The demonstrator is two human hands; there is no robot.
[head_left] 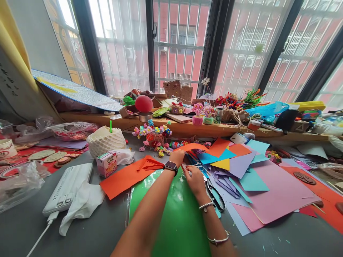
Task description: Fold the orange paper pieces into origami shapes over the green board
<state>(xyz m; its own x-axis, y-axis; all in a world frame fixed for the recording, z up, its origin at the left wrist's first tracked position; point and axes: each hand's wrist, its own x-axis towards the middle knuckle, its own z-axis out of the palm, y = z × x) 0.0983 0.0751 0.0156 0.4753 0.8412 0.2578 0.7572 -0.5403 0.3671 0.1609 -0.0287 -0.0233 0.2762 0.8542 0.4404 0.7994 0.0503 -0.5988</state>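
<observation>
My left hand (177,157), with a dark watch on its wrist, is closed at the near end of a curved orange paper strip (194,146). Just to its right, my right hand (194,179) has its fingers pinched together close to the left fingertips; what lies between them is too small to name. Both hands are above the far part of a glossy green sheet (171,210). Black-handled scissors (218,196) lie beside my right wrist. On the left, an orange paper sheet (120,181) carries folded orange strips (151,163).
Coloured paper, including a large pink sheet (281,192), covers the right side. A white power bank (68,185), a tissue (83,203), a small carton (106,164) and a foam-netted coconut (105,139) stand left. Behind are a flower craft (154,137) and a cluttered wooden ledge (174,123).
</observation>
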